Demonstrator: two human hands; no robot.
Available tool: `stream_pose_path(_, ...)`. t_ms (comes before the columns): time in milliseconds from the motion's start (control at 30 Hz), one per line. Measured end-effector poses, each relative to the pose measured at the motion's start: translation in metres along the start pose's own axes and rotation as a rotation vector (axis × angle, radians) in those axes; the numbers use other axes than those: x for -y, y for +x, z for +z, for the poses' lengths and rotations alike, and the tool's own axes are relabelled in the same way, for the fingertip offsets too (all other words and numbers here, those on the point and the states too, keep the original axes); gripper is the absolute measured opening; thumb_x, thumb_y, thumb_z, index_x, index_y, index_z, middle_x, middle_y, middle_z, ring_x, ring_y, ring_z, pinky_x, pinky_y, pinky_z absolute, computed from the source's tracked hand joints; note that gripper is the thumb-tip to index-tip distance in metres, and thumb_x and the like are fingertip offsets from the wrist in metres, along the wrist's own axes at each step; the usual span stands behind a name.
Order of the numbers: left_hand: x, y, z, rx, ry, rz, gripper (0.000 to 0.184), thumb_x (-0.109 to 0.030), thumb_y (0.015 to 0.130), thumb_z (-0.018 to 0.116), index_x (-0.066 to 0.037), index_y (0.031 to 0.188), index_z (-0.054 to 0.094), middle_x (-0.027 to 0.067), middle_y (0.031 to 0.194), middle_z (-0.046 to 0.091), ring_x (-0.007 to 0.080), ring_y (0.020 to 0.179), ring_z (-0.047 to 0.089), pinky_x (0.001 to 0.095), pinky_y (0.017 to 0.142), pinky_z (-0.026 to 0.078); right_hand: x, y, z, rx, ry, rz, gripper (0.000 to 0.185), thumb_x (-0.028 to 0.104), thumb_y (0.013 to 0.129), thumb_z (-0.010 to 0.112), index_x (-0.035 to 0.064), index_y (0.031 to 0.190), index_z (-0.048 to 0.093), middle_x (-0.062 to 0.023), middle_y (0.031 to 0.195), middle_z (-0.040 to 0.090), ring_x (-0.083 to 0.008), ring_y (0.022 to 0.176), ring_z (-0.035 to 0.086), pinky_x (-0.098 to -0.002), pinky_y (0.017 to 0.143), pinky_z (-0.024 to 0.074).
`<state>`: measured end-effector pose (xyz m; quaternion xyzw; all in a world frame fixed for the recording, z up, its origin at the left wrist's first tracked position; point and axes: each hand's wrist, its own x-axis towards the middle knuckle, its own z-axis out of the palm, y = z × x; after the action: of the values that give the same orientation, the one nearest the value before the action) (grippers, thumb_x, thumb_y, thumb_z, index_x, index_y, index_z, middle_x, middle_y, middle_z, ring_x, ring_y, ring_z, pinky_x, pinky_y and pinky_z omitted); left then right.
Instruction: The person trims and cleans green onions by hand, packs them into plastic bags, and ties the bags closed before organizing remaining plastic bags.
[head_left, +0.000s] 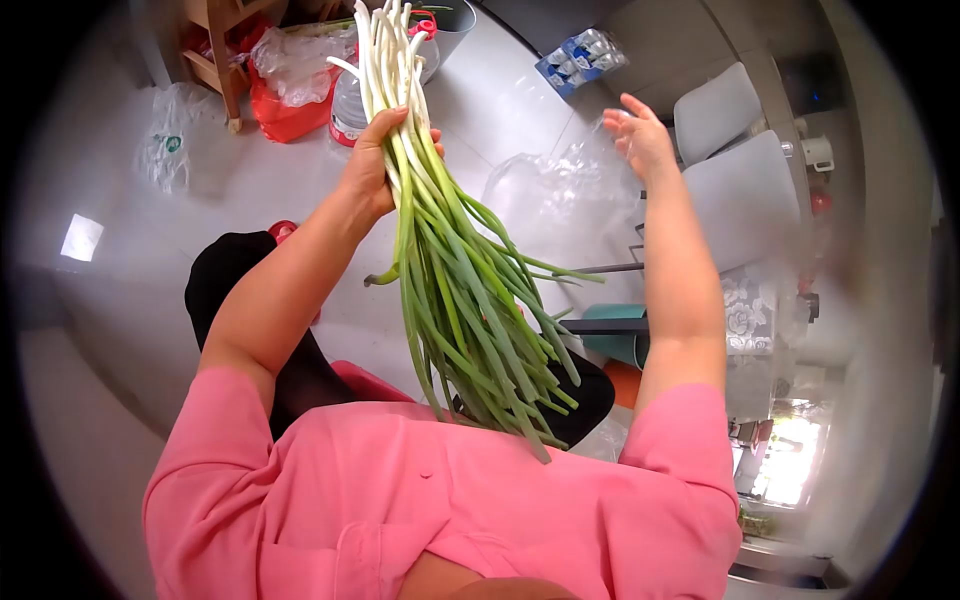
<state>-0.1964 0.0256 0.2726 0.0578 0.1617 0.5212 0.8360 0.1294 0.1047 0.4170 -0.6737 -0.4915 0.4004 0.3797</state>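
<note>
A big bunch of green onions (450, 260) is gripped around its pale stems by my left hand (376, 165). The white ends point up and away, while the long green leaves hang down toward my pink shirt. Off to the right, my right hand (642, 142) is raised with its fingers apart. A crumpled clear plastic bag (555, 180) shows beside and below those fingertips; whether they touch it I cannot tell.
A water jug (347, 110) and a grey bucket (455, 25) stand beyond the onions. Red and white bags (290, 90) lie by a wooden stand (215, 55). Grey chairs (745, 190) are at right, a teal bin (612, 340) below, a wrapped pack (582, 60) at the back.
</note>
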Motion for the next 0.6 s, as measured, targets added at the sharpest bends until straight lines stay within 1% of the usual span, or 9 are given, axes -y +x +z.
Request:
stream_pose_path(33,0.0,0.001,-0.001,0.001,-0.008,-0.028,0.048,-0.037,0.078,0.06,0.007,0.095,0.054,0.0147,0.08,0.06,0.0242,0.072,0.062,0.0401,0.066,0.054,0.008,-0.002,0.001,0.074,0.028,-0.049,0.06,-0.003,0.073,0.045,0.0054,0.133,0.037,-0.0154,0.118,0.054,-0.0198,0.098,0.058,-0.0299,0.07,0.0435)
stream_pose_path(67,0.002,0.0,-0.001,-0.001,-0.007,-0.029,0.048,-0.037,0.078,0.06,0.007,0.095,0.054,0.0147,0.08,0.06,0.0242,0.072,0.062,0.0401,0.066,0.054,0.013,-0.004,0.005,0.074,0.03,-0.048,0.06,-0.003,0.073,0.045,0.0054,0.133,0.037,-0.0154,0.118,0.054,-0.0198,0.098,0.058,-0.0299,0.07,0.0435)
stream_pose_path(133,0.003,-0.001,0.002,-0.05,0.032,-0.006,0.047,-0.037,0.078,0.06,0.007,0.095,0.053,0.015,0.081,0.06,0.0247,0.072,0.062,0.0402,0.066,0.054,0.022,-0.003,0.01,0.083,0.034,-0.102,0.063,-0.006,0.073,0.042,0.004,0.135,0.034,-0.0171,0.131,0.043,-0.0232,0.105,0.055,-0.0325,0.075,0.0456)
stream_pose_path(333,0.005,-0.004,-0.001,-0.05,0.04,-0.004,0.043,-0.035,0.079,0.06,0.003,0.097,0.052,0.0156,0.082,0.06,0.0256,0.071,0.062,0.0418,0.065,0.055,0.036,0.006,0.003,0.033,0.125,-0.133,0.06,-0.01,0.075,0.035,-0.0005,0.135,0.033,-0.0176,0.137,0.036,-0.0274,0.109,0.053,-0.0351,0.083,0.0473)
stream_pose_path(433,0.002,-0.004,-0.004,-0.043,0.029,0.004,0.04,-0.033,0.079,0.06,0.001,0.097,0.051,0.0157,0.083,0.06,0.0255,0.071,0.062,0.0422,0.064,0.055,0.032,0.014,-0.008,-0.015,0.206,-0.162,0.057,-0.007,0.078,0.038,-0.0006,0.134,0.034,-0.0179,0.138,0.033,-0.0284,0.11,0.052,-0.0361,0.084,0.0476)
stream_pose_path(467,0.001,-0.005,-0.005,-0.03,0.018,-0.008,0.039,-0.033,0.079,0.06,0.001,0.097,0.051,0.0158,0.083,0.06,0.0254,0.071,0.062,0.0422,0.064,0.055,0.027,0.016,-0.009,-0.011,0.205,-0.163,0.057,-0.007,0.078,0.038,-0.0006,0.134,0.034,-0.0179,0.138,0.033,-0.0284,0.11,0.052,-0.0361,0.084,0.0476)
stream_pose_path(533,0.0,-0.006,-0.003,-0.036,0.008,-0.008,0.038,-0.033,0.079,0.06,0.0,0.097,0.051,0.0157,0.083,0.061,0.0254,0.071,0.062,0.042,0.063,0.055,0.015,0.018,-0.01,-0.122,0.118,-0.261,0.048,-0.004,0.078,0.046,-0.0025,0.127,0.044,-0.0186,0.128,0.046,-0.025,0.104,0.057,-0.0331,0.082,0.0485)
stream_pose_path(567,-0.001,-0.007,-0.002,-0.04,0.0,-0.013,0.038,-0.032,0.079,0.06,0.0,0.096,0.051,0.0156,0.082,0.061,0.0253,0.07,0.062,0.0419,0.063,0.055,0.005,0.026,-0.016,-0.12,0.118,-0.263,0.048,-0.004,0.078,0.046,-0.0025,0.127,0.044,-0.0186,0.128,0.046,-0.025,0.104,0.057,-0.0331,0.082,0.0485)
stream_pose_path(600,-0.001,-0.007,-0.002,-0.039,-0.001,-0.009,0.038,-0.032,0.079,0.06,0.0,0.096,0.051,0.0156,0.082,0.061,0.0253,0.07,0.062,0.0419,0.063,0.055,0.004,0.024,-0.016,-0.195,-0.184,-0.334,0.043,-0.001,0.078,0.051,-0.0012,0.121,0.05,-0.0176,0.119,0.054,-0.0241,0.099,0.06,-0.0329,0.08,0.0488)
